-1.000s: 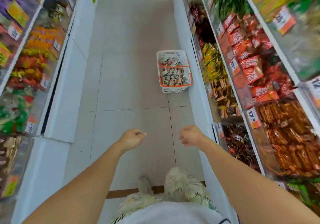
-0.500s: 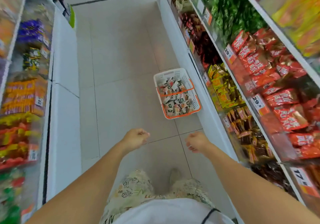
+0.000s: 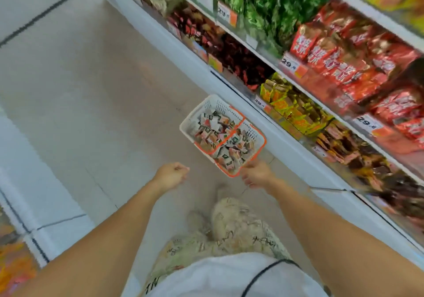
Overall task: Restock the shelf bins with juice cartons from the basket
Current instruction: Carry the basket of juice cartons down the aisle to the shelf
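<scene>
A white basket [image 3: 202,110] with orange handles stands on the floor against the foot of the right-hand shelf. It is full of several small cartons [image 3: 220,133] in white, red and green. My left hand [image 3: 171,176] hangs in front of me with its fingers loosely curled and holds nothing. My right hand [image 3: 258,174] is just short of the basket's near orange rim, fingers curled and empty, apart from the rim. The shelf bins [image 3: 296,113] on the right hold packets behind clear fronts.
The right-hand shelving [image 3: 339,67] carries red, green, yellow and dark packets with orange price tags. A white shelf base [image 3: 27,182] runs along the left of the aisle. Pale floor tiles [image 3: 103,103] lie between the two. My legs [image 3: 229,227] are below.
I have walked up the aisle, so the basket has come from far ahead to just in front of my right hand. The view has swung towards the right-hand shelves. Both hands stay empty.
</scene>
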